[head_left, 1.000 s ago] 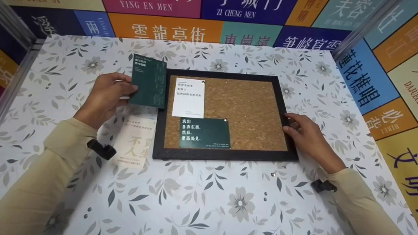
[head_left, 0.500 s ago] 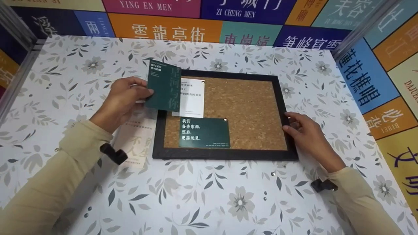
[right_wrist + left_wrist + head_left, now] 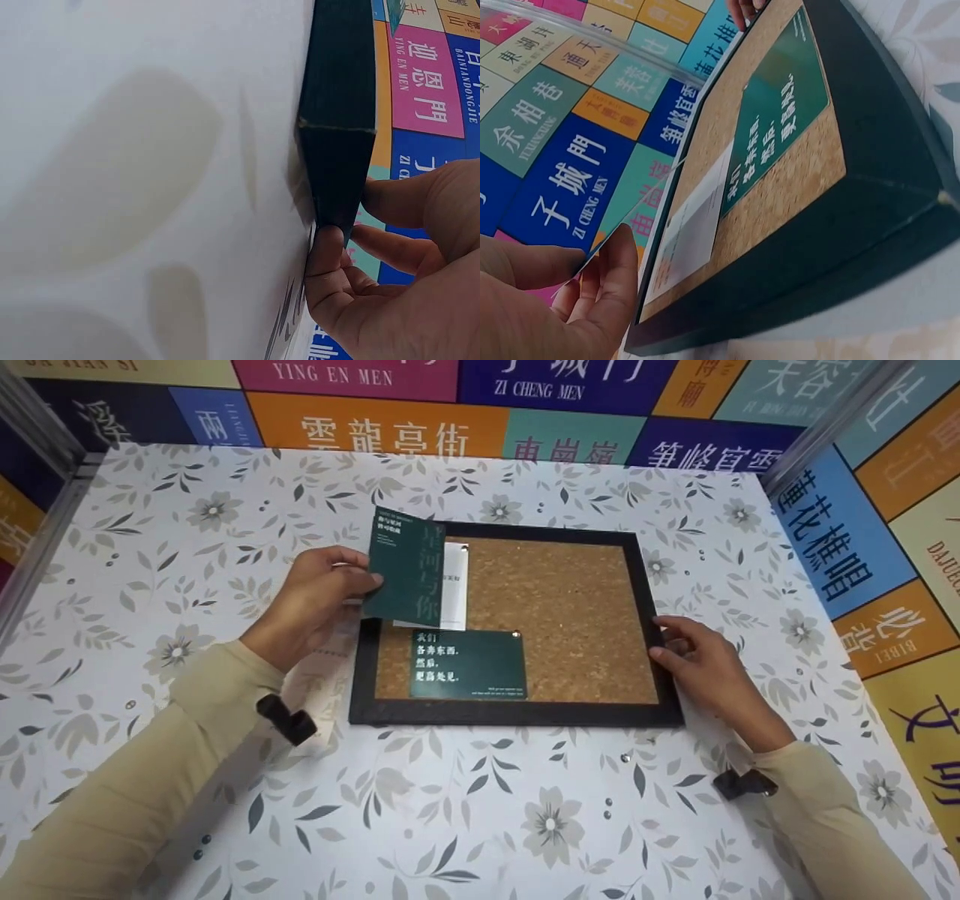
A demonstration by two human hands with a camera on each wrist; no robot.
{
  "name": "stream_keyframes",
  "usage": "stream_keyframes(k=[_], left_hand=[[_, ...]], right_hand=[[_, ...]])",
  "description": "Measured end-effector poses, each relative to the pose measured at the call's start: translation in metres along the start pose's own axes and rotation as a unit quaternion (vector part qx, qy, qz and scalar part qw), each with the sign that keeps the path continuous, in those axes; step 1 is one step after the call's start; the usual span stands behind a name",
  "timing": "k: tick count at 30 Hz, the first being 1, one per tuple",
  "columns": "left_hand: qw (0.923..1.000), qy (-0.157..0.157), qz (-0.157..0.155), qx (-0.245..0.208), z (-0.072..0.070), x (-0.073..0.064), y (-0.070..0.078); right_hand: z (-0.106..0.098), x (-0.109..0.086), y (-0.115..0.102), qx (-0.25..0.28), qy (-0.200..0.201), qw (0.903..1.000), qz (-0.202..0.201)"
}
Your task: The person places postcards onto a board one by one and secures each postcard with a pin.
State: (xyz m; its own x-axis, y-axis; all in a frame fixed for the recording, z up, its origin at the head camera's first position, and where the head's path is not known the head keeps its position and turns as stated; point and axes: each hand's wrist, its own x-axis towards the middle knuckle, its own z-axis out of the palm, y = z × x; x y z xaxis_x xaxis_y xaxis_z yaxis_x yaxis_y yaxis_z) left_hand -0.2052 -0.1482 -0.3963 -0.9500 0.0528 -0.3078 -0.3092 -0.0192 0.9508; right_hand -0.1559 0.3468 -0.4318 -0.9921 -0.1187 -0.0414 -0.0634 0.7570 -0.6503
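My left hand (image 3: 306, 596) pinches a dark green card (image 3: 405, 570) by its left edge, thumb in front. The card stands tilted over the left side of a black-framed corkboard (image 3: 562, 615). In the left wrist view the held card (image 3: 641, 204) shows nearly edge-on. Behind it, a white card (image 3: 455, 600) on the cork is partly covered. Below that lies another green card (image 3: 469, 666) with white lettering; each of these two has a pin at its upper right corner. My right hand (image 3: 697, 671) grips the board's right side; in the right wrist view, thumb and fingers hold the black frame (image 3: 336, 161).
A pale cream card (image 3: 315, 716) lies on the floral tabletop (image 3: 450, 817), partly under my left wrist. A small shiny pin (image 3: 626, 758) sits in front of the board's right part, another (image 3: 130, 705) far left. Colourful lettered panels (image 3: 375, 431) rise behind.
My left hand has carried the green card rightward and slightly toward me, from beside the board to over its left side, where it covers most of the white card. The right hand stays put.
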Motion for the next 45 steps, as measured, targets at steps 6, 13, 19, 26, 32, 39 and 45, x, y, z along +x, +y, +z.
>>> stream_keyframes(k=[6,13,19,26,32,39,45], left_hand=[[0.9998,-0.007,-0.009,-0.018,0.013,0.001,-0.001],[0.9996,-0.003,-0.018,-0.022,0.030,0.006,-0.007],[0.9991,-0.010,-0.019,-0.037,0.045,0.011,-0.013],[0.9987,-0.015,-0.016,-0.045,0.059,0.013,-0.013],[0.9988,-0.009,-0.018,-0.046,0.071,0.016,-0.014],[0.9984,-0.002,-0.023,-0.052,0.085,0.020,-0.016],[0.9988,0.000,-0.025,-0.043,0.094,0.023,-0.018]], right_hand=[[0.000,0.001,0.000,0.003,0.003,1.0000,-0.002],[0.001,0.000,0.000,-0.003,0.006,1.0000,-0.006],[0.001,0.000,0.001,0.005,0.006,1.0000,-0.006],[0.002,0.001,0.003,0.005,0.012,0.9999,-0.006],[0.002,0.001,0.002,0.005,0.016,0.9998,-0.009],[0.001,0.000,0.001,0.004,0.007,0.9999,-0.009],[0.001,0.000,0.000,0.005,0.004,0.9999,-0.010]])
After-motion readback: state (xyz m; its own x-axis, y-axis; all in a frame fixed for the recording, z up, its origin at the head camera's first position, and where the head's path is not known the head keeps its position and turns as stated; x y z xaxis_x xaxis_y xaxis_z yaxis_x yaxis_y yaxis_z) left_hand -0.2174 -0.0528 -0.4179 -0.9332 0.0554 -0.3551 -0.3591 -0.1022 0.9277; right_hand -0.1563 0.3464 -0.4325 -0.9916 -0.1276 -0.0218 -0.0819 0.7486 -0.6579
